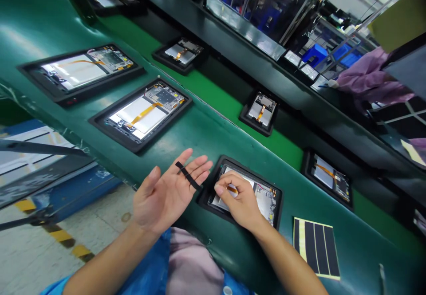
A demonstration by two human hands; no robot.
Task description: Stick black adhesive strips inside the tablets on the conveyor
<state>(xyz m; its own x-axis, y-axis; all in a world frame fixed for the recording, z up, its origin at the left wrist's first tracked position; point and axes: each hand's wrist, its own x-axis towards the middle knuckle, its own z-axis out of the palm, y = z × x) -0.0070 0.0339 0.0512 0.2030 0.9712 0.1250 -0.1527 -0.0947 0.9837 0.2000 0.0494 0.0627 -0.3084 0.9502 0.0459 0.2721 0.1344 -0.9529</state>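
My left hand (166, 193) is turned palm up, its fingers stretched out. A short black strip (188, 176), apparently adhesive tape, lies across those fingers without being gripped. My right hand (241, 199) hovers over an opened tablet (266, 197) in a black tray (248, 167), thumb and fingertips pinched together. Whatever they pinch is hidden. Part of an orange flex cable (232, 189) shows beneath the fingers. To the right of this tray, a sheet of black adhesive strips (316, 246) on yellowish backing lies on the green bench.
Two more opened tablets (146, 111) (88, 71) sit in trays on the left of the green bench (186, 139). Several others, including one tablet (261, 111), stand along the bright green belt (222, 100) beyond. A thin tool (382, 279) lies lower right. A person's pink sleeve (362, 75) is across the line.
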